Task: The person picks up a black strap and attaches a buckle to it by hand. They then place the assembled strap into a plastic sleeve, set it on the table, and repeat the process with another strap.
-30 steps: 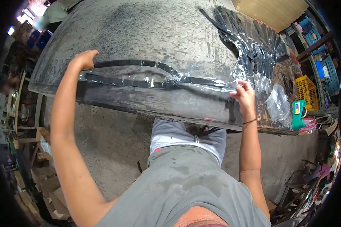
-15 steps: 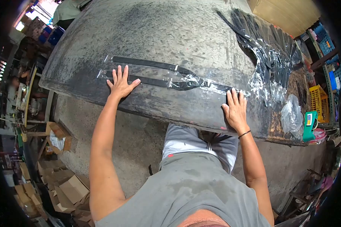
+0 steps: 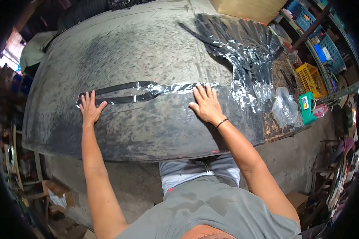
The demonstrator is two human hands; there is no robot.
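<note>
A long black strap [image 3: 117,87] partly in clear, shiny plastic lies lengthwise on the worn worktable [image 3: 155,131]. Its left part splits into two lengths that draw close together near the left end. My left hand [image 3: 91,111] rests flat there, fingers spread, its fingertips on the strap's end. Toward the other end, where plastic covers the strap, my right hand [image 3: 207,105] presses down with straight fingers. Neither hand is wrapped around anything. To the right of my right hand lies a pile of similar black straps [image 3: 235,44] with crumpled plastic over their near ends.
At the table's right end are a clear plastic bag [image 3: 285,105] and a green tape dispenser [image 3: 307,108]. Beyond stand a yellow crate [image 3: 310,79] and shelves with blue baskets [image 3: 304,19]. A cardboard box [image 3: 251,10] sits at the far edge.
The view has shifted, showing more of the table's near side. Both hands are further from the near edge. The strap's two left ends, apart before, now lie closer together under my left hand.
</note>
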